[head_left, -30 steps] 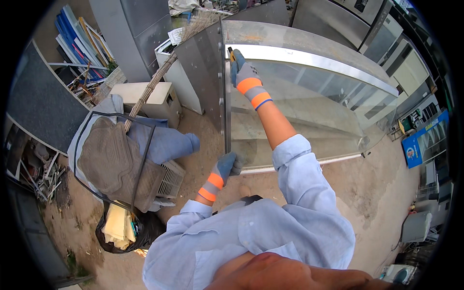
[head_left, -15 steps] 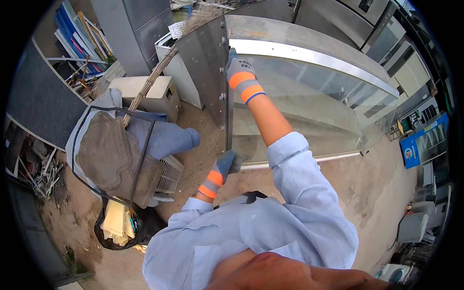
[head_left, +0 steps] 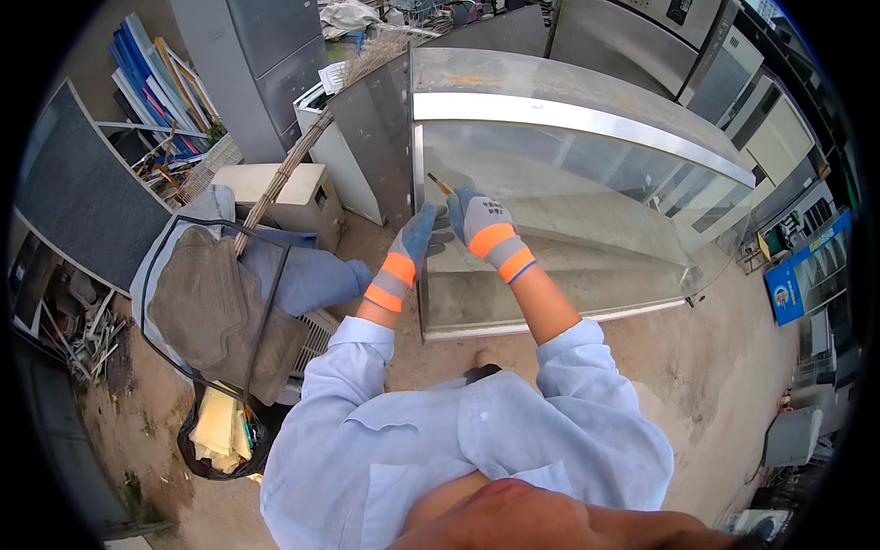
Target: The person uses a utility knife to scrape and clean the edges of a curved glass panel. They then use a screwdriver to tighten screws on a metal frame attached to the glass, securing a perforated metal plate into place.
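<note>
My right hand (head_left: 483, 220), in a grey-blue work glove with an orange cuff, is closed on a slim tool (head_left: 442, 185) with a yellowish shaft and a dark tip. Its exact kind is too small to make out. Close beside it, my left hand (head_left: 420, 236) wears a matching glove, its fingers stretched out and holding nothing visible. Both hands are in front of the left end of a glass display cabinet (head_left: 568, 202). A bright metal strip (head_left: 587, 117) runs along the cabinet's upper edge, and a dark end panel (head_left: 374, 137) stands at its left.
On the left, a dusty mat (head_left: 206, 298) and blue cloth (head_left: 316, 275) lie beneath a black frame (head_left: 268, 316). Below them is a black bag (head_left: 194, 449) with yellow foam. A grey refrigerator (head_left: 266, 64) and a bundle of sticks (head_left: 286, 174) stand behind.
My right hand has come down from the cabinet's upper left corner, and the slim tool now shows in it. My left hand has risen from the lower corner to beside it.
</note>
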A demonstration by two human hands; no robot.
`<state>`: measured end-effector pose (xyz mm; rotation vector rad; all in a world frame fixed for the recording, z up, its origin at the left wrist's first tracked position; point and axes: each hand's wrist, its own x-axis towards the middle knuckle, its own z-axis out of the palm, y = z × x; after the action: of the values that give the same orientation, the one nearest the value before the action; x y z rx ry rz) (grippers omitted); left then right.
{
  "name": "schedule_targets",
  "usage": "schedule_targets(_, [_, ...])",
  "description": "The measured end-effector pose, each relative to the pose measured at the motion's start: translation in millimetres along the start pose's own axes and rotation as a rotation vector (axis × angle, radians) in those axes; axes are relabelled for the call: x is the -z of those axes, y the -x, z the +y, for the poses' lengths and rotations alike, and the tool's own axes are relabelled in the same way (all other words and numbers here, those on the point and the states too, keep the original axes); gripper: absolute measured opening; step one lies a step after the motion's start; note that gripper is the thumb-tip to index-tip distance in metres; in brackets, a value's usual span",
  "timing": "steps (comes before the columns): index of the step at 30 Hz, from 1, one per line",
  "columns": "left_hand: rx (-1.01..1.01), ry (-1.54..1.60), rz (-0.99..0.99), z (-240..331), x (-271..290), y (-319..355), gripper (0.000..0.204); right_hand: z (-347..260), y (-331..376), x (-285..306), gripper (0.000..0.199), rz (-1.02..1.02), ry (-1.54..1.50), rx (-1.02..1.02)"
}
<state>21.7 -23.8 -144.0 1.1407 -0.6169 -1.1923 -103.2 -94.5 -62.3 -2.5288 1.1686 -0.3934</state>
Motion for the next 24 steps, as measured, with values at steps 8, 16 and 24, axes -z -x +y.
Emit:
schedule_targets(8, [-0.149,0.178,0.183,6,-43,-76,0.035,60,-32,-9,0.038,0.519,-0.186,0.496])
schedule_targets(16, [-0.292,0.266,0.363,26,-59,-104,0.032,99,-92,8,0.039,-0.751,-1.435,-0.184])
schedule_targets(24, [-0.329,-0.004,0.538,33,-50,-110,0.035,87,-127,-7,0.033,-0.805,-1.420,-0.194])
